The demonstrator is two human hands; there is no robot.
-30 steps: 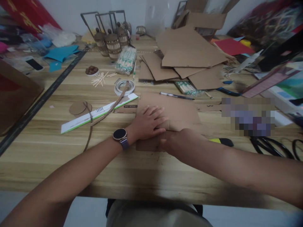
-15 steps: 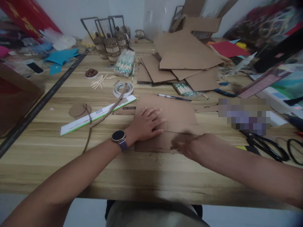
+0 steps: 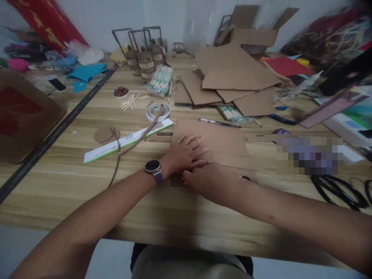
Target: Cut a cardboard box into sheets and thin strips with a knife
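Observation:
My left hand (image 3: 188, 153), with a watch (image 3: 152, 166) on its wrist, lies flat on a brown cardboard sheet (image 3: 223, 139), fingers spread. Close beside its thumb, my right hand (image 3: 203, 180) is closed low over the sheet's near part. A thin tip shows by its fingers, and a yellow and black end (image 3: 244, 178) shows behind the wrist. This looks like a utility knife, mostly hidden by the hand. A pen (image 3: 220, 123) rests along the sheet's far edge. Left of the sheet are a white strip with a green edge (image 3: 101, 153) and a braided cord (image 3: 139, 138).
Tape rolls (image 3: 149, 112), a bowl of brown beads (image 3: 121, 92) and bundled sticks (image 3: 160, 81) stand farther back. Cardboard pieces (image 3: 238, 69) are piled at the back. Black scissors (image 3: 338, 190) lie at right, near a pixelated patch. A cardboard box (image 3: 26, 124) stands at left.
My right hand has moved left along the near part of the cardboard, up to my left hand. My left hand stays flat on the sheet. The whole view has shifted slightly.

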